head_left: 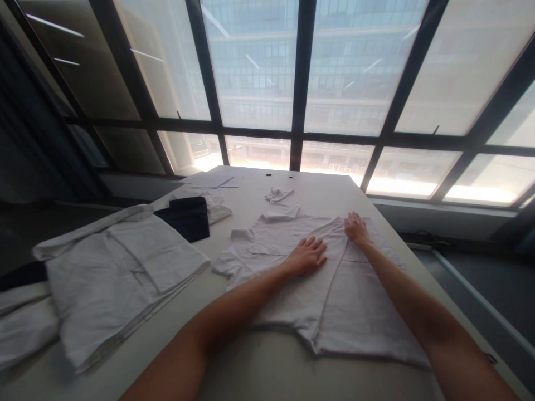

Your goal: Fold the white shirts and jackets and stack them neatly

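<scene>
A white short-sleeved shirt [288, 301] lies spread on the table [259, 367], its collar end toward the left. A long crease or layer edge runs across it between my arms. My left hand [307, 256] rests flat on the middle of the shirt, fingers spread. At the shirt's far edge, my right hand [356, 228] has its fingers curled onto the cloth; the fingertips are partly hidden. Just beyond the shirt lies a small crumpled white cloth piece [284, 205].
To the left lie a stack of folded white garments [125, 273], a dark navy cloth [186, 217] and more white cloth [25, 328]. Paper sheets [213, 179] lie at the far left of the table. Large windows [254, 67] stand behind; the table's right edge is near my right arm.
</scene>
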Demonstrator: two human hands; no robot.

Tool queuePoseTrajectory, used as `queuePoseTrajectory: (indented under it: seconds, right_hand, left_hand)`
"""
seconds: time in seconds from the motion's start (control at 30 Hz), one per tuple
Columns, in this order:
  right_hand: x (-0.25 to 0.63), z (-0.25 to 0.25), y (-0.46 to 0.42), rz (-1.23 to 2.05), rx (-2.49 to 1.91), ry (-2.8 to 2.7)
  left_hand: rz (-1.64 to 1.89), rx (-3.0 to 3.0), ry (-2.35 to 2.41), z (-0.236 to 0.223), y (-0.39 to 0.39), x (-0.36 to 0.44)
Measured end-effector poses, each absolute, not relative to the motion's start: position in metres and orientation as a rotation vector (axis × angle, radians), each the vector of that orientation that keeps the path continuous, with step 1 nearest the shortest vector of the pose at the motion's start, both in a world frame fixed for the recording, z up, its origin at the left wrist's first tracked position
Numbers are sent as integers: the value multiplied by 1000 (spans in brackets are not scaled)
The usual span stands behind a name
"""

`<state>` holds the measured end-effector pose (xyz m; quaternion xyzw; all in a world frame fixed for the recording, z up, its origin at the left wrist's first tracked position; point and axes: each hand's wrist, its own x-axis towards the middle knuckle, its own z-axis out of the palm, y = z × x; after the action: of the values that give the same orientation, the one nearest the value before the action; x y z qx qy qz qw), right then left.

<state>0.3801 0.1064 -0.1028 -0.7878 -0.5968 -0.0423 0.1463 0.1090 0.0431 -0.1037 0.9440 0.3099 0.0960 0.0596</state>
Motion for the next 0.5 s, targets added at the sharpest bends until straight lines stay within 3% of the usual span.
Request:
queuePoseTrajectory:
  seconds: [0.23, 0.5]
  right_hand:
    - [296, -113, 91, 111, -1626, -2442]
    - [355, -111, 107, 15, -2159, -1988]
  left_hand:
    - [300, 2749, 1179, -101, 38, 113]
    - [265, 2729, 1184, -101, 37, 110]
